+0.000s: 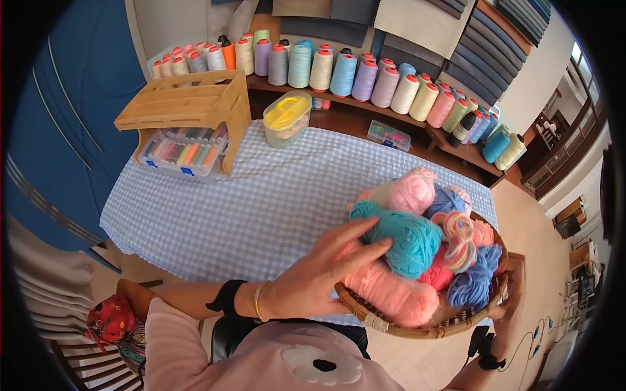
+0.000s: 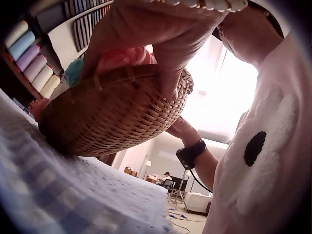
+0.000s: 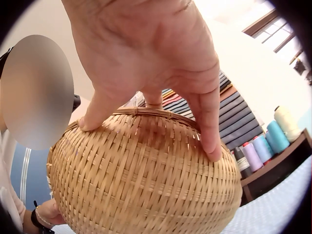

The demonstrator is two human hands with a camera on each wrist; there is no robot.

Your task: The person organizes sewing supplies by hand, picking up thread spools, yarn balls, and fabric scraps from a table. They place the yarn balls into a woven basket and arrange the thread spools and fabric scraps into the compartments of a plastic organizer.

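A woven basket (image 1: 368,318) heaped with yarn is at the table's front right, tilted in the left wrist view. My left hand (image 1: 313,277) grips its left side, fingers reaching over a teal ball (image 1: 407,244) and salmon yarn (image 1: 391,296), and the thumb outside the wall in the left wrist view. My right hand (image 1: 514,287) holds the right side; in the right wrist view, the right hand (image 3: 146,53) spans the basket's rim (image 3: 141,112) with digits pressed on the outer weave. Pink (image 1: 412,194), blue (image 1: 475,277) and multicoloured yarn (image 1: 458,241) also lie inside.
A checked cloth (image 1: 261,202) covers the table. At the back left stand a wooden organizer (image 1: 182,104) over a case of markers (image 1: 186,153) and a yellow-lidded tub (image 1: 287,120). A small clear case (image 1: 389,135) lies near the shelf of thread cones (image 1: 342,75).
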